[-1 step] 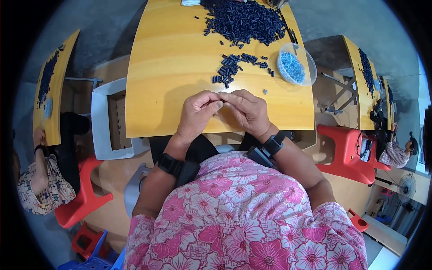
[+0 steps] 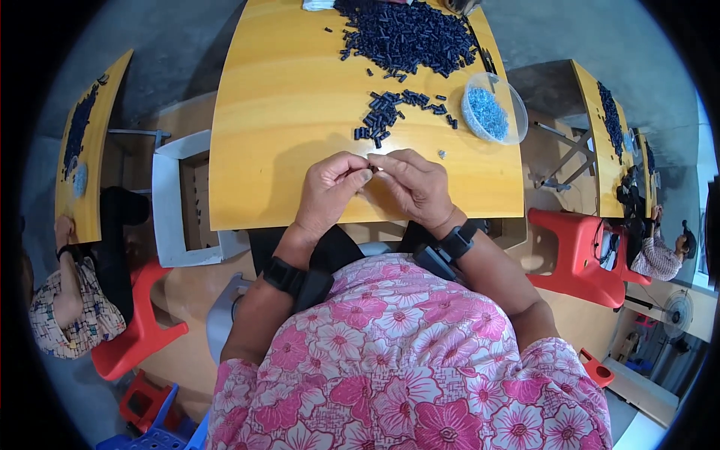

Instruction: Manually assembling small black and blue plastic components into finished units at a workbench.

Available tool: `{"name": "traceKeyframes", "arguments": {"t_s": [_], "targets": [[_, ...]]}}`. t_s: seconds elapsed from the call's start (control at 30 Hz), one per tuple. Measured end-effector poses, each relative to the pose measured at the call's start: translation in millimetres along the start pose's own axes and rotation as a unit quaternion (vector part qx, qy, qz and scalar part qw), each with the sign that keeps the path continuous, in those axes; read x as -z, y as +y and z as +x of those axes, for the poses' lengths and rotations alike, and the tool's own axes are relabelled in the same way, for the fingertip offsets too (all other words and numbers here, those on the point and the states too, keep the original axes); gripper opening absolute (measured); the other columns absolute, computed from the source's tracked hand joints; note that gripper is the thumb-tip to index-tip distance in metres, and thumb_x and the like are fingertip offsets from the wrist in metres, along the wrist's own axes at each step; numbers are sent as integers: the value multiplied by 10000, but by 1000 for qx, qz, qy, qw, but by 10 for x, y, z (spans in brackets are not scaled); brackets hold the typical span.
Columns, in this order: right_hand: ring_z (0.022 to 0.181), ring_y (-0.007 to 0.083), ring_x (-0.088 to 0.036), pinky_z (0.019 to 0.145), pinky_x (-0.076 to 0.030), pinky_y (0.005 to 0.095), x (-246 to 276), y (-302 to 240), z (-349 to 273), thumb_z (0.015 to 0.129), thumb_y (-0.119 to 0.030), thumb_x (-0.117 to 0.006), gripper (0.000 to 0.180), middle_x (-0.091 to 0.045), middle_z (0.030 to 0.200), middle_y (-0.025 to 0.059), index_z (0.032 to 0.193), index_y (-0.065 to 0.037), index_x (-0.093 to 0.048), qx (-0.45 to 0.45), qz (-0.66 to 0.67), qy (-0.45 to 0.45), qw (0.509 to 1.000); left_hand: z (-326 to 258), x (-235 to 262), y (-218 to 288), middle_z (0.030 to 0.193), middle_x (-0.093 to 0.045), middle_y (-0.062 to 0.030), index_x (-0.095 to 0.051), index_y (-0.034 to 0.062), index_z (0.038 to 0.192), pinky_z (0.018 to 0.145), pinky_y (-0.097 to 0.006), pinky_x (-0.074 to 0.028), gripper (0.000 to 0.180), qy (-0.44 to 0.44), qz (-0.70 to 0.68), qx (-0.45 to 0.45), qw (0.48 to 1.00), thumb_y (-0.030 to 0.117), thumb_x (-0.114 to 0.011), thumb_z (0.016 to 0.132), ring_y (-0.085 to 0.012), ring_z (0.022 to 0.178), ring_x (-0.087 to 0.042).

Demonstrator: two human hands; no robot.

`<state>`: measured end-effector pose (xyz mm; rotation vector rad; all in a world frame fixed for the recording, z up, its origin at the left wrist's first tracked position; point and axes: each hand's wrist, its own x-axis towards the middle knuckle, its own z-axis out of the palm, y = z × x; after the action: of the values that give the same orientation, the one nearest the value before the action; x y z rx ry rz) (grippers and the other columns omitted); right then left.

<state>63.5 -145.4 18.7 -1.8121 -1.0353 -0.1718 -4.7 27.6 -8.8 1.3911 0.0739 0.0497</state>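
Above the near edge of the table, my left hand and my right hand meet fingertip to fingertip. Between them shows a small dark piece, pinched by my left thumb and forefinger. My right thumb and forefinger press together beside it; a pale speck shows there, too small to name. Just beyond my hands lies a loose group of short black cylindrical pieces. A small clear bit rests on the tabletop to the right. Farther right, a round clear tub holds many tiny light-blue pieces.
A large heap of black cylinders covers the far part of the yellow table. Dark thin tools lie by its right edge. An open box stands left below. Other people work at tables on both sides; red chairs stand near.
My fingertips have shifted very slightly, and the small dark piece between them shows more. The things on the table have not moved.
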Motion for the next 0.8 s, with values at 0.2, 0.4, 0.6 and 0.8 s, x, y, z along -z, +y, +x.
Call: {"name": "traceKeyframes", "arguments": {"t_s": [0.2,0.4,0.6,0.8], "targets": [[781,321,-651,675,-517,395,260,351,311,811,-36,-629,167,-670,866,123,952,-72,-709,-107,-173,11,979,-3,-18,11,852,-622,-11,-651,-20,928,734,-228,-475,50,-12,81,-45,996,19,-638,899,-71,799,-568],[827,346,-651,744,-516,448,216,621,533,795,-59,-607,166,-688,874,147,912,-71,-725,-155,-215,-29,964,4,-28,35,879,-625,-41,-643,-36,912,764,-235,-476,48,-14,85,-42,995,2,-644,884,-88,829,-577],[734,301,-687,682,-546,383,136,723,585,749,-23,-605,176,-707,800,140,874,-47,-727,-176,-272,-45,945,3,-24,41,872,-617,-38,-639,-37,905,747,-233,-469,42,-19,92,-44,995,-6,-647,877,-86,813,-566],[774,341,-672,701,-536,423,102,644,619,758,-36,-607,128,-695,817,148,863,-56,-679,-182,-308,-68,931,2,-32,46,861,-612,-34,-639,-34,904,734,-232,-463,43,-21,92,-46,994,1,-644,880,-83,798,-556]]}}
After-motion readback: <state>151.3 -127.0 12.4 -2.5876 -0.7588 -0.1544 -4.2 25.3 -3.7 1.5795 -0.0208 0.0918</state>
